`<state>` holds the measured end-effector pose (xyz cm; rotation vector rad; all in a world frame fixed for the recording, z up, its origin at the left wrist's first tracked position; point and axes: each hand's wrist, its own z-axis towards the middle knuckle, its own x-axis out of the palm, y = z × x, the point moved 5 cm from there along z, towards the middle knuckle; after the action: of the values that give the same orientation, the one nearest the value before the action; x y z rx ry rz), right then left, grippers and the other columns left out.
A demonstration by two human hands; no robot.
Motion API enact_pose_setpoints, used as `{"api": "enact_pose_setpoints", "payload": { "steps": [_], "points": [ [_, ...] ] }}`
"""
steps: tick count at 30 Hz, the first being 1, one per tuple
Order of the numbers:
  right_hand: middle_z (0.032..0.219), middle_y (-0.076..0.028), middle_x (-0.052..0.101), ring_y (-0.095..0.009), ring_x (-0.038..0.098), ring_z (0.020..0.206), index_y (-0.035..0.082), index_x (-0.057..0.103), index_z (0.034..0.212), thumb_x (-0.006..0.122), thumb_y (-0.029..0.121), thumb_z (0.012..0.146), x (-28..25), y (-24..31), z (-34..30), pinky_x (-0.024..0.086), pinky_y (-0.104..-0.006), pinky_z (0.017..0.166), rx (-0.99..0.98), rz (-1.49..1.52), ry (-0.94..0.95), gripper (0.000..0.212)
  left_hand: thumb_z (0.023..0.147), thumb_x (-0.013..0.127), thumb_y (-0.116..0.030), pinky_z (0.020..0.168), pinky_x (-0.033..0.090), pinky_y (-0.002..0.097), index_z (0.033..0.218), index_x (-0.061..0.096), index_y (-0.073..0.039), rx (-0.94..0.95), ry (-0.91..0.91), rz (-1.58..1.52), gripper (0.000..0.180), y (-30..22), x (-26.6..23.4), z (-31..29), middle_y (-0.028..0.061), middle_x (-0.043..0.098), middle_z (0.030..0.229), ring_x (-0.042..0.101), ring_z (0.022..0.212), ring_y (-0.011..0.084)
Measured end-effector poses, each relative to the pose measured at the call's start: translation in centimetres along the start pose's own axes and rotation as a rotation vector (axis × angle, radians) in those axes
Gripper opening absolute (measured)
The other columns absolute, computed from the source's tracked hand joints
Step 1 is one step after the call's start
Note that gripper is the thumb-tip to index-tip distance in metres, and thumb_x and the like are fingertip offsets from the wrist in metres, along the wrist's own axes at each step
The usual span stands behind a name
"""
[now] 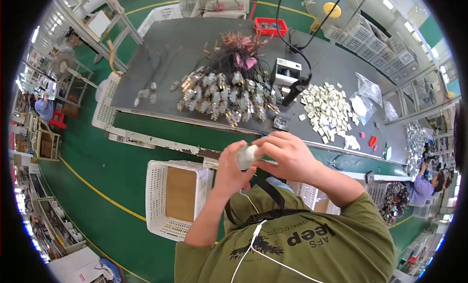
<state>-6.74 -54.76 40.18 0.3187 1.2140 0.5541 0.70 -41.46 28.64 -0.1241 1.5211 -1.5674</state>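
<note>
I find the translucent container [243, 159] between both hands, short of the worktop's [170, 103] front edge. The left hand [228, 170] is curled closed around its body; the right hand [288, 156] is half closed, fingertips at its white end, and I cannot tell whether they grip. The container lies left of the right hand and nearer the left; its long axis, foreshortened, seems to point toward the right fingertips. Beyond lie heaped connector cables [222, 95] and white blocks [326, 110]. I note fingers partly covering the container.
</note>
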Motion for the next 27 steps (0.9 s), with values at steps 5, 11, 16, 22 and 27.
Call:
{"api": "enact_pose_setpoints", "payload": {
  "steps": [5,11,16,22,27],
  "points": [
    [0.090,-0.008,0.067,-0.028,0.066,0.078,0.009,0.060,0.105,0.075,0.022,0.074,-0.6,0.5,0.2,0.052,-0.0371,0.067,0.038,-0.105,0.186,0.036,0.072,0.076,-0.019,0.099,0.041,0.0443,0.128,0.045,-0.006,0.100,-0.026,-0.002,0.066,-0.3,0.3,-0.3,0.0160,0.054,0.123,0.053,0.115,0.0360],
    [0.078,-0.010,0.066,-0.031,0.066,0.071,0.009,0.058,0.108,0.074,0.031,0.078,-0.8,1.6,-0.2,0.051,-0.0411,0.062,0.048,-0.113,0.277,0.040,0.071,0.076,-0.017,0.097,0.044,0.0438,0.127,0.046,-0.005,0.095,-0.001,0.008,0.065,-2.0,-0.5,-1.1,0.0168,0.055,0.119,0.055,0.112,0.0361],
    [0.080,-0.011,0.067,-0.033,0.066,0.072,0.009,0.058,0.114,0.071,0.033,0.081,-0.3,2.5,1.2,0.051,-0.0414,0.061,0.086,-0.199,0.426,0.043,0.072,0.076,-0.020,0.096,0.044,0.0442,0.128,0.044,-0.005,0.092,-0.024,0.099,0.066,-1.7,-1.0,-2.0,0.0166,0.056,0.119,0.055,0.112,0.0359],
    [0.083,-0.010,0.068,-0.029,0.067,0.074,0.008,0.066,0.105,0.080,0.022,0.071,-0.3,1.4,1.2,0.052,-0.0369,0.064,0.077,0.123,0.329,0.039,0.075,0.075,-0.023,0.095,0.045,0.0429,0.127,0.045,-0.007,0.081,-0.018,0.026,0.062,-2.1,-1.4,-1.9,0.0156,0.057,0.118,0.056,0.111,0.0347],
    [0.104,-0.013,0.069,-0.030,0.064,0.105,0.002,0.065,0.109,0.075,0.017,0.078,-0.8,2.0,1.6,0.050,-0.0400,0.091,-0.051,0.538,0.188,0.036,0.074,0.077,-0.022,0.096,0.046,0.0412,0.131,0.044,-0.008,0.125,0.111,-0.179,0.067,-3.5,-0.9,-1.3,0.0145,0.058,0.120,0.057,0.112,0.0334]
  ]
}}
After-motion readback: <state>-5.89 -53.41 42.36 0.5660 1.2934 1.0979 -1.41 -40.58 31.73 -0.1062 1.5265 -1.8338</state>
